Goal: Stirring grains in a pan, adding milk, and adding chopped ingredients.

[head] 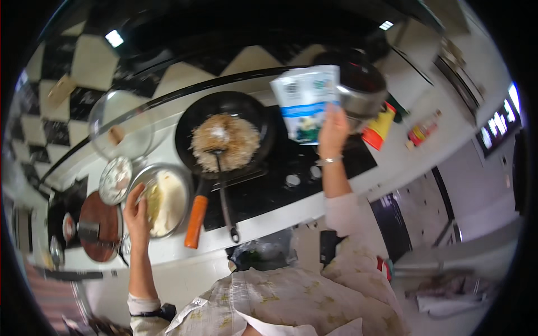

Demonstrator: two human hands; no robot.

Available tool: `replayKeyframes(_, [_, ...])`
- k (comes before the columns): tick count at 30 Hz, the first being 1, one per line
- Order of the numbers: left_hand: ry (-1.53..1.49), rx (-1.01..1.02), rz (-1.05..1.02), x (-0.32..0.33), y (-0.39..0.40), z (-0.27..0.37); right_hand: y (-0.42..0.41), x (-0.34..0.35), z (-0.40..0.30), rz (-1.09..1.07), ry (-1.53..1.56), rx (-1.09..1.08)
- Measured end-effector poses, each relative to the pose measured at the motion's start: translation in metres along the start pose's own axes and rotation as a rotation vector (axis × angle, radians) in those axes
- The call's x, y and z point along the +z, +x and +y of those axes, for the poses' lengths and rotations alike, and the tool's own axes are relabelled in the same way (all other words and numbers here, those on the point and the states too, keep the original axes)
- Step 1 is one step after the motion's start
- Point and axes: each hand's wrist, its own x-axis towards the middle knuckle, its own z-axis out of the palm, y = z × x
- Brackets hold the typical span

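Observation:
My right hand (pixel 335 130) grips a white and blue seasoning pouch (pixel 306 109) by its right edge, over the right part of the black hob (pixel 269 185). On the hob's left side is a black wok (pixel 267 122) with an orange handle sleeve (pixel 196 222). Rice (pixel 246 138) lies in it, browned in the middle, with a small white powder heap (pixel 218 132) on top. A metal-handled spatula (pixel 225 193) rests in the rice. My left hand (pixel 136 206) is at the left rim of a metal bowl (pixel 185 180) holding pale food and yellow liquid; its fingers are apart and hold nothing visible.
A glass lid (pixel 122 126) leans behind a patterned plate (pixel 116 180). Left of the bowl lies a round wooden board (pixel 98 210) with a cleaver (pixel 89 230). A steel pot (pixel 365 101), a red and yellow packet (pixel 378 126) and a bottle (pixel 422 131) stand or lie at right.

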Motion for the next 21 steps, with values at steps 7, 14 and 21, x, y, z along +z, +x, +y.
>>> replayKeyframes(7, [-0.023, -0.034, -0.040, 0.022, 0.012, 0.005, -0.003, -0.095, 0.041, -0.050, 0.094, 0.162])
replayKeyframes(14, [0.040, -0.054, -0.001, 0.034, 0.001, -0.003, -0.016, -0.219, 0.154, 0.082, 0.196, 0.520])
replayKeyframes(21, [0.063, -0.089, 0.028, 0.052, -0.017, 0.019, -0.006, -0.241, 0.229, 0.089, 0.165, 0.731])
